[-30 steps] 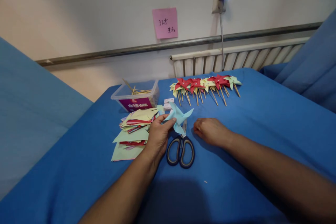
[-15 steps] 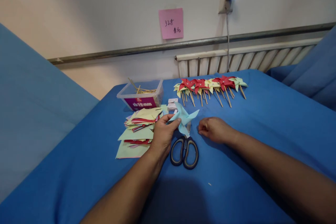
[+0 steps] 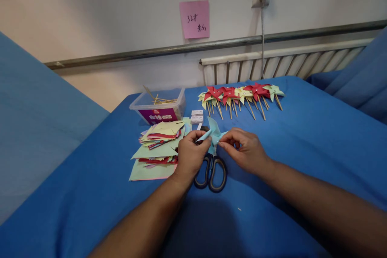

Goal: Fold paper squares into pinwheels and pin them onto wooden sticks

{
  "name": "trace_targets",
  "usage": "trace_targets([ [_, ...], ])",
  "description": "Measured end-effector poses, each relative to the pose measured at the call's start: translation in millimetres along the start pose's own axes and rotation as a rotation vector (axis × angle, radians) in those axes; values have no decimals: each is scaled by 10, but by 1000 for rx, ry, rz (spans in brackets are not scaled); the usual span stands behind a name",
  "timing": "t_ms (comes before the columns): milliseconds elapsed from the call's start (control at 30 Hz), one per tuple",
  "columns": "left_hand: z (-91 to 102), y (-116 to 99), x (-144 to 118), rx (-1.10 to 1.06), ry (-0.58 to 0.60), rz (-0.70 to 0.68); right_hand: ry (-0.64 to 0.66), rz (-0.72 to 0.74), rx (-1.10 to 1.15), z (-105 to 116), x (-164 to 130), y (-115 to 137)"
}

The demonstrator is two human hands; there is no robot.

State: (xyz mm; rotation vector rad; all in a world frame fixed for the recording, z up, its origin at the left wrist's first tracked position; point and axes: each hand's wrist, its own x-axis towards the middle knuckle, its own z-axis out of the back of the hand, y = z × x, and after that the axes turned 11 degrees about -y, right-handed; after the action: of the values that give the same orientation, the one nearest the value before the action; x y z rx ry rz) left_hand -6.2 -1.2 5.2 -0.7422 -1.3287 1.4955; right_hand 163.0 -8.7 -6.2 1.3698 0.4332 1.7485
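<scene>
My left hand [image 3: 190,154] pinches a light blue folded paper pinwheel [image 3: 214,131] just above the blue cloth. My right hand [image 3: 244,150] has its thumb and forefinger pinched at the pinwheel's centre; something thin may be between them, too small to tell. Black-handled scissors [image 3: 211,171] lie on the cloth directly under both hands. A stack of cut coloured paper [image 3: 157,147] lies just left of my left hand.
A clear plastic tub [image 3: 157,108] with wooden sticks stands behind the paper stack. Two small white boxes [image 3: 197,116] lie beside it. A row of finished red and yellow pinwheels on sticks [image 3: 240,96] lies at the far edge. A radiator [image 3: 281,64] runs behind.
My right hand has moved left from resting on the cloth up to the pinwheel's centre. My left hand keeps hold of the pinwheel, turned a little.
</scene>
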Motion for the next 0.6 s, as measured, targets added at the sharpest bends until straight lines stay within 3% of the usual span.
trace_targets([
  [233, -38, 25, -55, -44, 34, 37, -3, -64, -35, -96, -28, -130],
  [433, -47, 21, -46, -77, 26, 95, -4, -97, -20, -103, -21, -114],
  [600, -43, -22, -63, -58, 19, 65, -25, -98, -4, -97, -27, -95],
])
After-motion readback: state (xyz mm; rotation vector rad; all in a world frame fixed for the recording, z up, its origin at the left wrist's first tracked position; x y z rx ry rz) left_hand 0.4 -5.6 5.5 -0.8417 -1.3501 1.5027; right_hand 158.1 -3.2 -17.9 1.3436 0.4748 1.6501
